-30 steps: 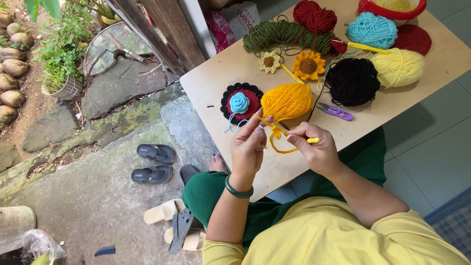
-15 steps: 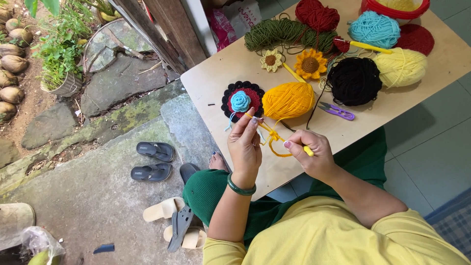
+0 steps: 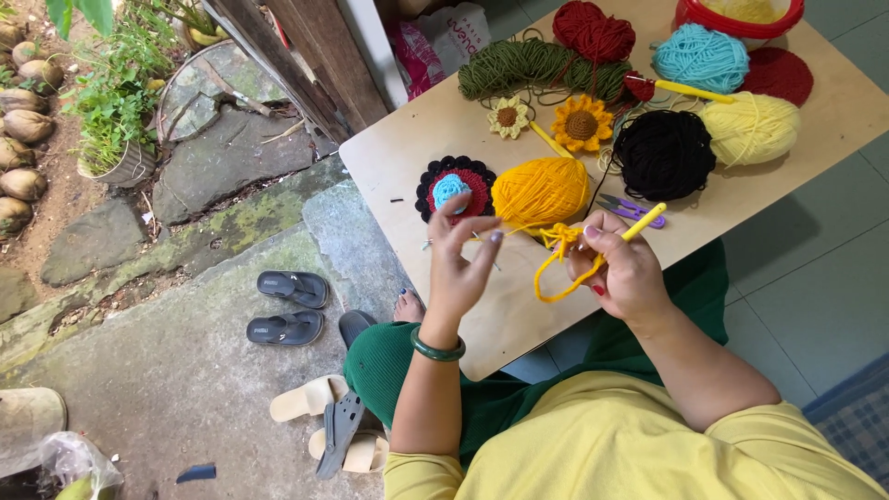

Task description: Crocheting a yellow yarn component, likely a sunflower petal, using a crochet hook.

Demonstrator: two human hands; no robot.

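My right hand (image 3: 622, 268) grips a yellow crochet hook (image 3: 644, 222) and a small loop of orange-yellow yarn work (image 3: 559, 255) above the wooden board (image 3: 444, 130). My left hand (image 3: 463, 264) is raised beside it, fingers spread, with the yarn strand running across them. The strand leads to an orange-yellow yarn ball (image 3: 540, 192) just beyond my hands. A black, red and blue crocheted flower (image 3: 454, 188) lies left of that ball.
On the board lie a black ball (image 3: 664, 154), pale yellow ball (image 3: 750, 128), blue ball (image 3: 701, 58), red yarn (image 3: 593, 32), green yarn (image 3: 519, 69), two crocheted sunflowers (image 3: 582, 123), purple snips (image 3: 632, 210). Sandals (image 3: 292, 289) and slippers sit on the ground at left.
Both hands have lifted slightly off the board. My left hand has opened its fingers and the yarn loop now hangs longer from the hook.
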